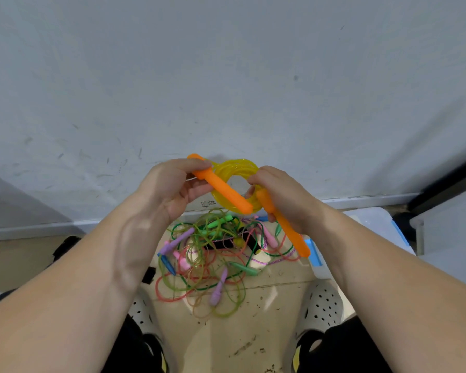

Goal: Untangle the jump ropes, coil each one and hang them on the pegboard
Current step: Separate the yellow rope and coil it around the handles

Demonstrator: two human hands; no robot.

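Now left grip (178,187) & right grip (283,196) both clasp glossy yellow coil (236,168) by smooth orange handles (223,188).

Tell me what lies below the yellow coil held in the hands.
Below the yellow coil, held by the left hand and right hand, a tangle of jump ropes lies on the floor. The hands and an orange handle cover the pile's far edge.

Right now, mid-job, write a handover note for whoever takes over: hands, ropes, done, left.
Left hand grips one orange handle lying across the yellow coil.
Right hand holds the coil's right side and the second orange handle.
Tangled pile of other ropes lies on the floor below.
Done: this rope coiled.
Left: hang it (pegboard not in view), then untangle and coil the rest.
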